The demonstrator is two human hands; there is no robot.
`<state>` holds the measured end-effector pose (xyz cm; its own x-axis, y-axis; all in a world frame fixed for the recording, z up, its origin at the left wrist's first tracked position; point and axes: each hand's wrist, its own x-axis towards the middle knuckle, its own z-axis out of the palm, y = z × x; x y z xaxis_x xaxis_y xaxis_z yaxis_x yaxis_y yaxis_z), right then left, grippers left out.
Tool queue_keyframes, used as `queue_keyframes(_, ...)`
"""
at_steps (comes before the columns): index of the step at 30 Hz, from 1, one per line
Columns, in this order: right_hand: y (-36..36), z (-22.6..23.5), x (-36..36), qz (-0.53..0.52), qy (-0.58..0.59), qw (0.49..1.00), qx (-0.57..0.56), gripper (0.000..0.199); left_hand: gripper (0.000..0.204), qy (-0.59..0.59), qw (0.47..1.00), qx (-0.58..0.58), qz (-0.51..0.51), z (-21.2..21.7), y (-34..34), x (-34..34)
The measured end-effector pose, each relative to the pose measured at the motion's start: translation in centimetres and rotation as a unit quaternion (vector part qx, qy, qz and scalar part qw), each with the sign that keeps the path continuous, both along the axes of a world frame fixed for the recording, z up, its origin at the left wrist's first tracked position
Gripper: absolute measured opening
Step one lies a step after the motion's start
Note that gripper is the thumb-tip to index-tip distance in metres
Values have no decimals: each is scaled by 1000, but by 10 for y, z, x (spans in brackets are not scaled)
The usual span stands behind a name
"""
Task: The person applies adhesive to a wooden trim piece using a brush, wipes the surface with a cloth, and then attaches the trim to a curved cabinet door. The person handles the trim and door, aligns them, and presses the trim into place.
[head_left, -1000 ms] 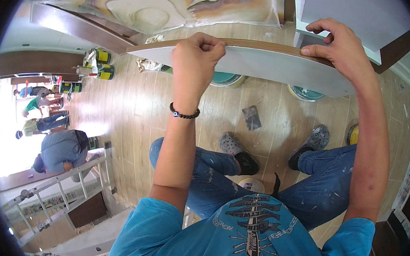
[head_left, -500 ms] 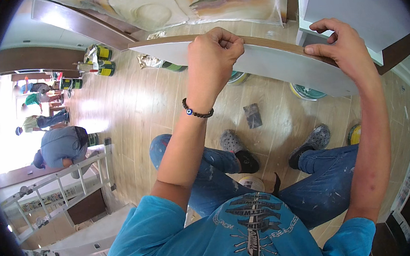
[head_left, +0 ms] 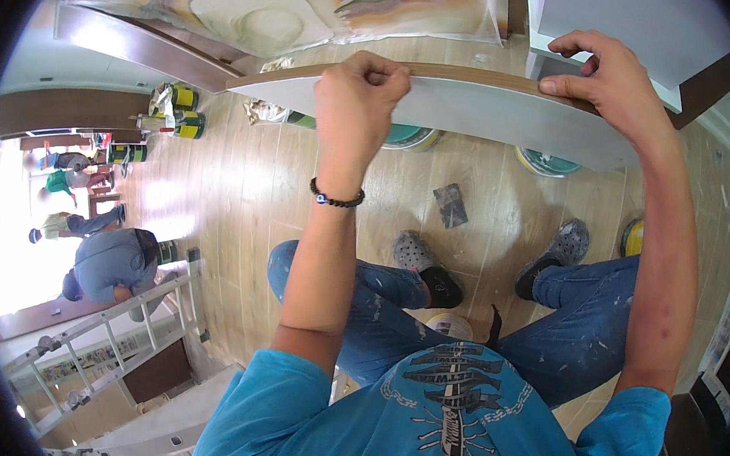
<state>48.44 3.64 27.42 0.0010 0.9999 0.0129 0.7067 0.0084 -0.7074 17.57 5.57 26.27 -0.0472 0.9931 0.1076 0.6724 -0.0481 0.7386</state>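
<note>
A long panel point(head_left: 493, 115), white on its broad face with a brown strip along its upper edge point(head_left: 464, 71), lies across the space before me. My left hand point(head_left: 358, 91) is closed at this edge, left of its middle, with fingertips and thumb pinched together. Whatever it may hold is too hidden to make out. Near the panel's right end, my right hand point(head_left: 602, 76) touches the brown edge with its thumb. Its fingers are bent and spread apart from the thumb, with nothing seen between them.
Paint buckets point(head_left: 548, 160) stand beneath the panel. A dark flat piece point(head_left: 450, 206) lies on the wooden floor between it and my feet. Plastic-covered artwork point(head_left: 280, 16) is beyond, a white cabinet point(head_left: 640, 18) at right. Left are an aluminium ladder point(head_left: 112, 338) and several people, one bending point(head_left: 115, 260).
My left hand has slid a short way left along the panel's brown edge, still pinched. The right hand and the panel have hardly moved.
</note>
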Motion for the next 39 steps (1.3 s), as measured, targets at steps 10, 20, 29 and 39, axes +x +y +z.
queue_keyframes(10,3,-2,2,-3,-7,1000,-20,59,24,-4,1000,8,-8,-6,4,-6)
queue_keyframes(20,2,-3,2,13,-13,1000,19,58,22,14,1000,24,4,-1,-1,0)
queue_keyframes(29,0,-1,1,-3,-25,1000,10,61,25,15,1000,0,-19,3,-1,3)
queue_keyframes(39,-2,2,-1,-9,-2,1000,-2,58,23,22,1000,12,-7,1,1,-1)
